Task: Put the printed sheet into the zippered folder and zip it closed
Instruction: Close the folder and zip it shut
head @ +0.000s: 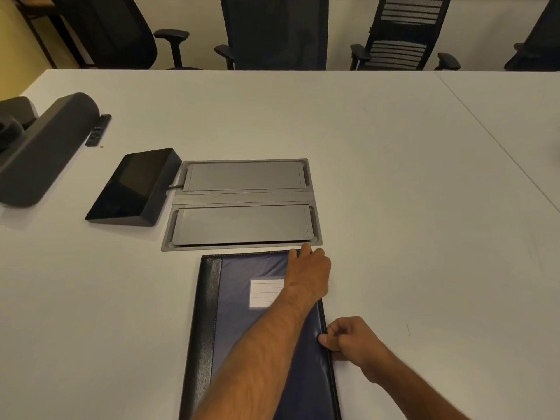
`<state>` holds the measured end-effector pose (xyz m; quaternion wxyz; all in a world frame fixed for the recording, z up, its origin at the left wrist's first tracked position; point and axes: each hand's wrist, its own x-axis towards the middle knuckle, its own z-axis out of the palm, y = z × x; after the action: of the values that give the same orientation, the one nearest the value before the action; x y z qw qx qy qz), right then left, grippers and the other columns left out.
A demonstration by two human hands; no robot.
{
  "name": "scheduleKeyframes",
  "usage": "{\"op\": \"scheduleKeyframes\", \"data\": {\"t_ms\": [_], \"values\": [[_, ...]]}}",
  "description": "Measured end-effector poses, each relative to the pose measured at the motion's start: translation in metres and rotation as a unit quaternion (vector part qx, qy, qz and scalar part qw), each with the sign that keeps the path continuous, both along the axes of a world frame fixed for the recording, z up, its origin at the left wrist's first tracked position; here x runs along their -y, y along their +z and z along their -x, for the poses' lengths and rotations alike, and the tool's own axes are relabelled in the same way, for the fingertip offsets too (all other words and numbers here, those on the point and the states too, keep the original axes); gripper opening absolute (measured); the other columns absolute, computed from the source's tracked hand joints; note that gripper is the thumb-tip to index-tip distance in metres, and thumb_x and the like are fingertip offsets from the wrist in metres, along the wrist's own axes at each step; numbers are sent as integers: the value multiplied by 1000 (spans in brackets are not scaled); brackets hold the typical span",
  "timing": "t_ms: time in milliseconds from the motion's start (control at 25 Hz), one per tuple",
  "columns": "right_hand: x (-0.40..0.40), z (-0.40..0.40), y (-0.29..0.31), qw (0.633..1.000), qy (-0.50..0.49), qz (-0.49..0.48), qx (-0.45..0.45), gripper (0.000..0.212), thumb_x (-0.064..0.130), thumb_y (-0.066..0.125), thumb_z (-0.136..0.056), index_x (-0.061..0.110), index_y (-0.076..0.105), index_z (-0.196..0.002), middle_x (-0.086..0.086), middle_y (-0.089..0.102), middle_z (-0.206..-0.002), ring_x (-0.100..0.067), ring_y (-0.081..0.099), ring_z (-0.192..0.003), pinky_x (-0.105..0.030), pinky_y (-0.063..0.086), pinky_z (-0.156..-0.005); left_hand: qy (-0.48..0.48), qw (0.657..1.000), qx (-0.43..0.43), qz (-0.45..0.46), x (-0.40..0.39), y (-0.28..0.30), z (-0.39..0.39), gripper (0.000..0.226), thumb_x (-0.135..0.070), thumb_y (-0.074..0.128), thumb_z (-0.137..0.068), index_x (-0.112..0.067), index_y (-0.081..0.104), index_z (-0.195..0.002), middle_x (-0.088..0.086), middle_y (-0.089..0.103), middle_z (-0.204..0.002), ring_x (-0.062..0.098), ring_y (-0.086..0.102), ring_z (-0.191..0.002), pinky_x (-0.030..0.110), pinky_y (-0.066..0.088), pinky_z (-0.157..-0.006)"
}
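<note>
The zippered folder (242,298) lies closed and flat on the white table in front of me; it is dark blue with a black spine on the left and a white lined label. My left hand (309,271) reaches across it and presses on its far right corner. My right hand (348,338) is at the folder's right edge, thumb and fingers pinched together at the zipper line; the zipper pull itself is hidden by the fingers. No printed sheet is visible.
A grey cable hatch (242,204) is set into the table just beyond the folder. A black touch panel (133,189) sits to its left; a dark speaker bar (45,150) and a remote (98,130) are farther left. Office chairs (272,31) line the far edge.
</note>
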<state>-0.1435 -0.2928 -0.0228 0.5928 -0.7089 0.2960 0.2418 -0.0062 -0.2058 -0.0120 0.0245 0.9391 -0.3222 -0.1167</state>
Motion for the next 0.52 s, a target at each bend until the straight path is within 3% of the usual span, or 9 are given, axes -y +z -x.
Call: {"op": "scheduleKeyframes", "data": {"t_ms": [240, 440, 520], "values": [[-1, 2, -2, 1000, -14, 0, 2, 21, 7, 75, -79, 9, 62, -62, -9, 65, -66, -21, 65, -71, -34, 58, -70, 90, 993, -30, 63, 3, -5, -25, 26, -16, 55, -91, -12, 61, -115, 3, 55, -129, 27, 42, -120, 46, 34, -100], [-1, 3, -7, 1000, -17, 16, -1, 23, 11, 77, -77, 11, 64, -59, -7, 66, -64, -21, 65, -69, -40, 59, -73, 182, 974, -89, 98, 7, -9, -43, 19, -18, 58, -88, -17, 64, -105, 1, 61, -108, 24, 52, -108, 43, 37, -96], [-1, 4, -9, 1000, -18, 18, -4, 21, 13, 78, -76, 12, 64, -60, -6, 66, -63, -21, 65, -69, -45, 60, -76, 228, 959, -121, 116, 8, -10, -51, 7, -17, 60, -85, -19, 63, -92, -1, 62, -93, 22, 58, -100, 37, 37, -89]]}}
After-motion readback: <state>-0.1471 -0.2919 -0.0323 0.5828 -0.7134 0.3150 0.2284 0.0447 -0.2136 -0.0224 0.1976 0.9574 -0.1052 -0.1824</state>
